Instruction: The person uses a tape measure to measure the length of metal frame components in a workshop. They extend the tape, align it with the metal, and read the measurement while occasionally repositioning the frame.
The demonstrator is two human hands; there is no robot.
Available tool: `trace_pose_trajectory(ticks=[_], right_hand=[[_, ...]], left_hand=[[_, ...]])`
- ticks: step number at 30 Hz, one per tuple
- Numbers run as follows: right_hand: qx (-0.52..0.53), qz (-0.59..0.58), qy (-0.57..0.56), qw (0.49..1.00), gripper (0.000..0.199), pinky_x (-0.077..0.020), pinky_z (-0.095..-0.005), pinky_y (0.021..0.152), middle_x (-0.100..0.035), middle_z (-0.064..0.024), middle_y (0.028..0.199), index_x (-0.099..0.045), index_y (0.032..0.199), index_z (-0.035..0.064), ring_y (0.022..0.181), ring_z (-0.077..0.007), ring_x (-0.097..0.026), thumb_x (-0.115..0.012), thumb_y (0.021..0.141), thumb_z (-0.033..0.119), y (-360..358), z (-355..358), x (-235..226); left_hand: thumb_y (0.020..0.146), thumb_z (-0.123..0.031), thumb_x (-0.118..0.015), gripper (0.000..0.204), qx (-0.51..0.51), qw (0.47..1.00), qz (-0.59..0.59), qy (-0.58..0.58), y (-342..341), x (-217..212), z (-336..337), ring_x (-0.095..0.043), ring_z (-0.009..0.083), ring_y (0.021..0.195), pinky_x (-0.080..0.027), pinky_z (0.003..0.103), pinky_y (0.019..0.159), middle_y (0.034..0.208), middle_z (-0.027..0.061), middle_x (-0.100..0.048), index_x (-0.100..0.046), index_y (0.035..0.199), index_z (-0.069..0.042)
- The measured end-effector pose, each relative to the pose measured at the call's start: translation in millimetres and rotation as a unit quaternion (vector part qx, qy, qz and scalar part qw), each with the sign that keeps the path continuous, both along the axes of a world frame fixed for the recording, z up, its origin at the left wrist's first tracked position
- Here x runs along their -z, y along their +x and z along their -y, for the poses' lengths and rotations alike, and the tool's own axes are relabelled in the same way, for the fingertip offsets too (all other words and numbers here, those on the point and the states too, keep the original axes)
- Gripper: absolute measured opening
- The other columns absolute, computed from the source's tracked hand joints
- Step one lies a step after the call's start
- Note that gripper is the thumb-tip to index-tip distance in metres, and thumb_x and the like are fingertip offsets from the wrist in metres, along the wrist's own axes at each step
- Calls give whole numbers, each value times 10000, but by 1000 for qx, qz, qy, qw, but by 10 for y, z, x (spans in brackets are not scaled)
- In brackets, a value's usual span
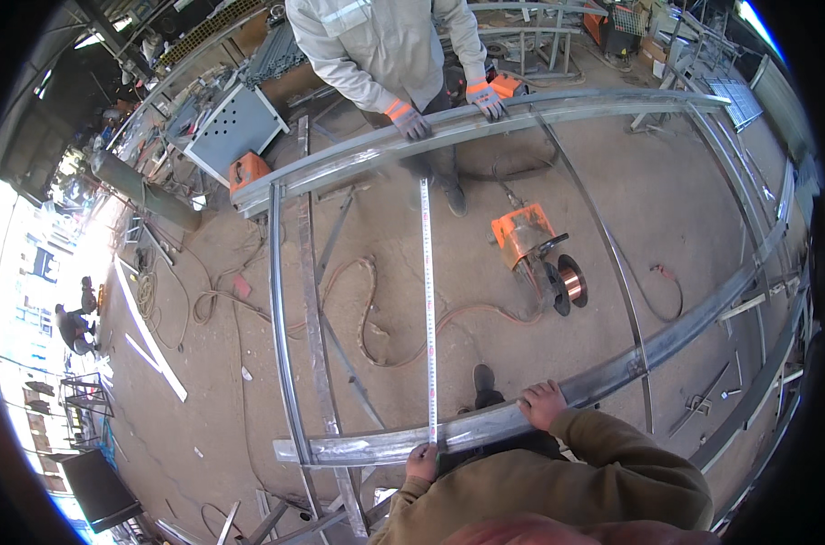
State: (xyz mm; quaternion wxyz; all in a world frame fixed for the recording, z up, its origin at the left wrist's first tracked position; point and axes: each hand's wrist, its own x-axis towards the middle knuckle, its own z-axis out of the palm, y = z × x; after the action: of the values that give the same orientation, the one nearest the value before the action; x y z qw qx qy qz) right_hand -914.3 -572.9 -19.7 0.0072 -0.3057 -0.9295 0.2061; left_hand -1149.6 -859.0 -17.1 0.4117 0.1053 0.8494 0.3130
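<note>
A white measuring tape (pixel 429 309) stretches across a metal frame, from the far steel beam (pixel 340 168) to the near steel beam (pixel 376 448). My left hand (pixel 421 461) is closed on the tape's near end at the near beam's edge. Further right, my right hand (pixel 541 404) grips the same beam, its fingers curled over the top. Opposite me stands a person in a light grey jacket (pixel 367 45). Their gloved hands (pixel 410 123) rest on the far beam, just above the tape's other end.
Thin crossbars (pixel 283 336) join the two beams. Inside the frame, an orange wire feeder (pixel 521 232) with a copper wire spool (pixel 571 280) stands on the floor, and a hose (pixel 362 318) snakes beside it. A gas cylinder (pixel 144 189) lies at the left, near a grey cabinet (pixel 235 132).
</note>
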Motion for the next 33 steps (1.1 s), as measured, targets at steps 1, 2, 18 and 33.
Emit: trace_pose_trajectory(ticks=[1,2,18,33], right_hand=[[-1,7,5,1000,320,-417,-527,1039,-727,-113,1104,-713,1042,80,1095,-318,-636,-632,948,375,-19,53,-53],[-3,-6,-4,1000,335,-412,-529,1053,-718,-117,1133,-704,1084,79,1119,-320,-629,-633,948,376,-34,115,-122],[-22,92,-151,984,443,-520,-558,885,-693,-250,1115,-606,1301,44,1019,-439,-665,-621,943,304,-720,210,-463],[315,30,281,906,368,-584,-468,849,-671,-262,1246,-679,1196,-16,1145,-376,-663,-525,1024,272,2011,-4490,-865]], left_hand=[[958,-367,-664,379,-6,1000,1,17,-3,-6,6,-712,235,864,-539,363,789,942,165,-760,-764,1058,-15],[957,-366,-665,381,-9,999,0,30,4,0,0,-709,231,860,-538,363,788,935,166,-759,-763,1059,-12],[1010,-253,-666,289,-224,942,83,234,60,161,516,-605,98,770,-498,275,690,847,25,-716,-755,972,20],[945,-315,-694,318,-89,990,43,104,732,61,237,-688,150,846,-543,326,770,901,81,-770,-795,978,-15]])
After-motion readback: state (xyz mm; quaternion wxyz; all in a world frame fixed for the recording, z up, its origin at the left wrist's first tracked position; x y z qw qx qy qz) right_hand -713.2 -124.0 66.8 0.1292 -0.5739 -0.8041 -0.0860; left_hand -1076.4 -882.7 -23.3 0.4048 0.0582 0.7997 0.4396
